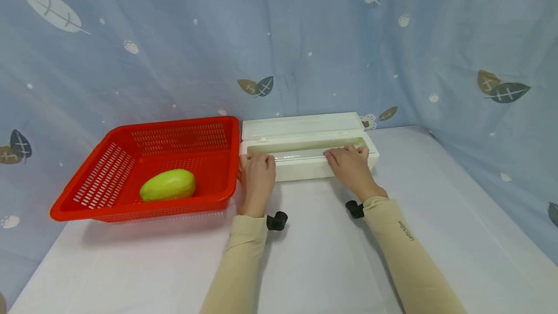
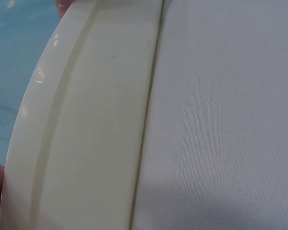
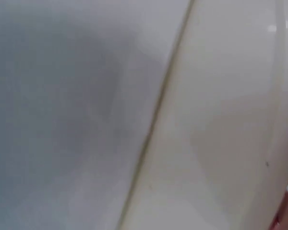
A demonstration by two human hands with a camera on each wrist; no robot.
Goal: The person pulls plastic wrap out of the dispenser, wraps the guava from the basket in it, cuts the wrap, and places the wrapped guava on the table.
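A long white box [image 1: 305,172], by its look a plastic wrap dispenser, sits on the table with its hinged lid [image 1: 302,125] raised at the back. Something glossy and clear, like film [image 1: 301,154], lies along the inside of its front rim. At the left end my left hand [image 1: 257,178] grips the front rim with bent fingers. My right hand [image 1: 352,168] holds that rim near the right end, its fingers curled over the edge. Both wrist views show the smooth front wall [image 2: 101,120] close up, with only bits of fingers at the frame edges.
Left of the dispenser stands a red plastic basket [image 1: 231,178], close beside my left hand. A yellow-green, papaya-like fruit [image 1: 169,185] lies in it. A white cloth [image 1: 314,256] covers the table, and a blue patterned curtain [image 1: 305,38] hangs behind.
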